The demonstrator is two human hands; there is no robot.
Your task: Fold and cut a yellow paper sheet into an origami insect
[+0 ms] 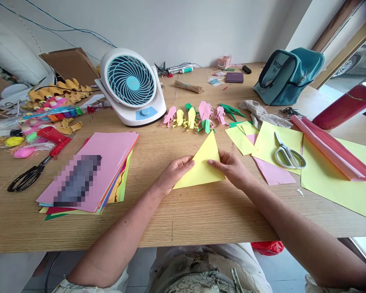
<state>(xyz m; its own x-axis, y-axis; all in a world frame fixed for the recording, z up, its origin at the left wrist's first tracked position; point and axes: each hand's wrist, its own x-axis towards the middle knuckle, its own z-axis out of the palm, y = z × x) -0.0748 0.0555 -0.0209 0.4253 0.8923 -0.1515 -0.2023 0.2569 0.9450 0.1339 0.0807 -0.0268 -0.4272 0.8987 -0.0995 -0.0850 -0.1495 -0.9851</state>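
Note:
A yellow paper triangle [204, 162] lies on the wooden table [183, 219] in front of me, its tip pointing away. My left hand [172, 175] pinches its left edge with thumb and fingers closed on the paper. On the other side, my right hand [232, 167] grips the right edge, thumb pressed on top. Behind the triangle stands a row of small folded paper figures [198, 116] in pink, yellow and green.
A stack of coloured paper [110, 162] lies left, with black scissors [27, 179] and a red tool [53, 138] beyond. A white fan [131, 85] stands behind. Right: loose yellow and pink sheets, grey scissors [288, 154], a red roll [332, 154], a teal bag [288, 75].

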